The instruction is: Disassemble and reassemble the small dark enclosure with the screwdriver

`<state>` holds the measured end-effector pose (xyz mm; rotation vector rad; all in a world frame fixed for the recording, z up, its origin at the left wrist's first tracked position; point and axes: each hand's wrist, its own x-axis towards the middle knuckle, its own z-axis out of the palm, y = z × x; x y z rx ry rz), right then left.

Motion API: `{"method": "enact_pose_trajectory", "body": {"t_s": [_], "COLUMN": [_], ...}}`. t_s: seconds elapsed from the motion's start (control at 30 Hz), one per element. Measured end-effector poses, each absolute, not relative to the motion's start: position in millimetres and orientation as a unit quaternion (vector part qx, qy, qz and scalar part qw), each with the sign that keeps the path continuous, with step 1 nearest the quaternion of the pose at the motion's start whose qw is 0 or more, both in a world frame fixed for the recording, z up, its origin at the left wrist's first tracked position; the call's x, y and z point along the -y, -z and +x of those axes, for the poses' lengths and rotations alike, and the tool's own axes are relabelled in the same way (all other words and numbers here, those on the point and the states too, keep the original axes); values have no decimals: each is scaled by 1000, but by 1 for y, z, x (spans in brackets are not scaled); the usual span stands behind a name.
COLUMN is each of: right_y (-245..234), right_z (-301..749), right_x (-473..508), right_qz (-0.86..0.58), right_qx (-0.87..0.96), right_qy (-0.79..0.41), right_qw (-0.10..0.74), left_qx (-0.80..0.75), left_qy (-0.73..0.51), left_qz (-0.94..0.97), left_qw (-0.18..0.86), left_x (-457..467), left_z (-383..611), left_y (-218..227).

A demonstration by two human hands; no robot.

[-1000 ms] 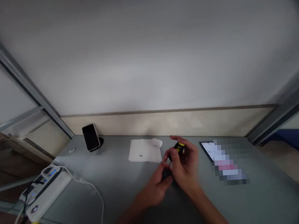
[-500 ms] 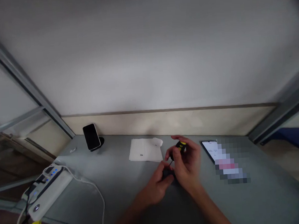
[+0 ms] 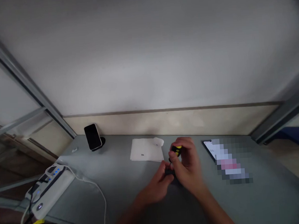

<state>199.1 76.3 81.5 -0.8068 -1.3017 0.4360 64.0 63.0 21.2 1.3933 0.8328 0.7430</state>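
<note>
My right hand (image 3: 187, 164) is closed round the black and yellow handle of a screwdriver (image 3: 177, 151). Its thin shaft slants down toward a small black object (image 3: 169, 172), which my left hand (image 3: 157, 185) pinches between thumb and fingers. What kind of object this is cannot be made out, as the fingers cover much of it; the screwdriver's tip is hidden too. Just beyond the left hand lie white sheets of paper (image 3: 145, 149) with tiny dark pieces (image 3: 142, 154) on them.
A phone (image 3: 208, 148), partly pixelated, lies to the right. At the back left a dark-screened device (image 3: 93, 137) stands on a black base. A white power strip (image 3: 54, 192) with cables sits at the left edge of the grey table (image 3: 118, 182). A wall closes off the back.
My right hand has turned slightly and its fingers have curled closer round the screwdriver handle, which has shifted a little left and down. The left hand keeps its pinch. The view has moved slightly.
</note>
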Motion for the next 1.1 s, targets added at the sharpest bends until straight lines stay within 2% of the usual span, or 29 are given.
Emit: {"method": "enact_pose_trajectory", "body": {"t_s": [0.3,0.5,0.63,0.83,1.1], "right_y": [-88,-89,-89,-86,-82], "right_z": [204,196,200,203,202], "right_x": [-69,-75,-76,-72,-67], "right_qz": [-320,-355,-369,-367,-315], "right_qx": [553,560,572,602,602], "right_qy": [-355,-221,-192,-201,-283], "right_qw": [682,716,707,680,677], "left_qx": [-357,-368,-338,-346,-417], "left_qy": [-345,-385,-402,-396,-335], "left_qz": [575,572,560,575,611], "left_qw": [650,623,641,626,583], "left_x": [-67,-65,-67,-68,-65], "left_z": [64,67,66,64,67], "left_y": [-5,-11,-3,-1,-18]}}
